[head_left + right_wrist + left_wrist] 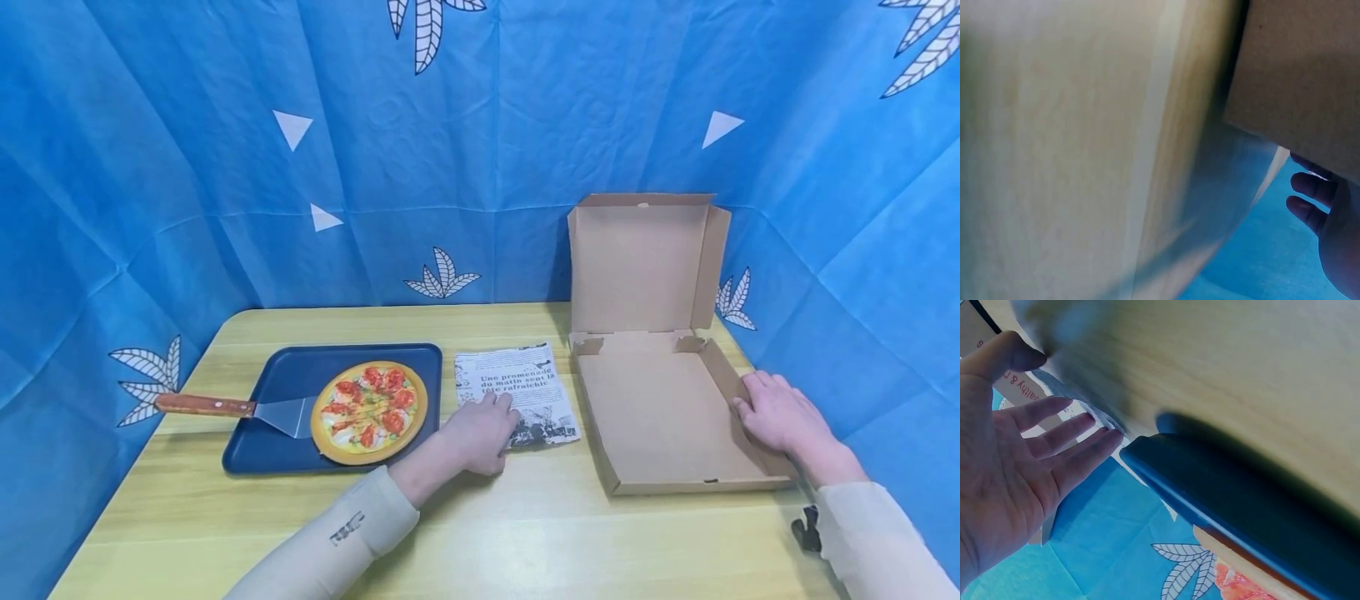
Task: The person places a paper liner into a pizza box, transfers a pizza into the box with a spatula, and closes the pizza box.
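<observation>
My left hand lies over the near left part of a sheet of newsprint-patterned paper, its fingers loosely extended at the sheet. In the left wrist view, the fingers are spread apart, thumb away from them. To the right stands a cardboard pizza box with its lid raised upright at the back. My right hand grips the box's right side wall, with the thumb at the top edge. In the right wrist view, several fingertips show on the wall's outer side; the thumb is hidden there.
At left, a dark blue tray carries a pizza and the blade of a wooden-handled spatula, whose handle sticks out past the tray's left edge. A blue patterned cloth hangs around the wooden table.
</observation>
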Action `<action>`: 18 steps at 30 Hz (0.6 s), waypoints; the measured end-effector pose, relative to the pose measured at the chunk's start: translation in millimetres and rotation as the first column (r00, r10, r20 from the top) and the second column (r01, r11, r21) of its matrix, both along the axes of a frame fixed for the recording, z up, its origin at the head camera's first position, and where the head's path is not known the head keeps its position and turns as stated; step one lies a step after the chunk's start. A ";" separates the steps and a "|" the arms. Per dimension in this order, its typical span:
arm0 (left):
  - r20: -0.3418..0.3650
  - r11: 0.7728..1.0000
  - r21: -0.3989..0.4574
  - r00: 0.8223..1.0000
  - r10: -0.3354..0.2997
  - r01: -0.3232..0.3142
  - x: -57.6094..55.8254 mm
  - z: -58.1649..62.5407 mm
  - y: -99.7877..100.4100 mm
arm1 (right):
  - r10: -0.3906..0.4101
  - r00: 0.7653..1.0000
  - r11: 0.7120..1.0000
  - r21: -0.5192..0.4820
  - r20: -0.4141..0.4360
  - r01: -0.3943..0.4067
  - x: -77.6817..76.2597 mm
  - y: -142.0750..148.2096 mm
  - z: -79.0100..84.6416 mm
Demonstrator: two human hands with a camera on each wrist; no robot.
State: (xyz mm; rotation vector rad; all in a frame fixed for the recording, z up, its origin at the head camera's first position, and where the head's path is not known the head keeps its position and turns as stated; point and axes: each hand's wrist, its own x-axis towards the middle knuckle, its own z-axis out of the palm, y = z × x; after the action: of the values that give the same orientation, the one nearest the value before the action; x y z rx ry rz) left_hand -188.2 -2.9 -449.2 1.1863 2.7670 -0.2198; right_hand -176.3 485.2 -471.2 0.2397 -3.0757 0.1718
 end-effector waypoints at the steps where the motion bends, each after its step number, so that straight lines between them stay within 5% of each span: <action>1: -0.002 1.000 -0.001 1.000 0.002 -0.002 0.2 -0.2 0.1 | 0.000 1.000 1.000 -0.001 0.001 0.000 0.1 -0.1 0.1; 18: -0.136 0.998 0.041 0.989 -0.048 0.054 0.7 -7.9 -4.7 | 0.002 1.000 1.000 -0.019 -0.005 -0.002 2.6 -3.4 3.9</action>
State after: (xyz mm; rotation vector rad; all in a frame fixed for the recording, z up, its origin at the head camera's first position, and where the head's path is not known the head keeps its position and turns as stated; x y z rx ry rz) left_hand -187.5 -7.7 -457.2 1.3008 2.8733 -0.2544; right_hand -173.7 481.8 -467.3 0.2419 -3.0675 0.1997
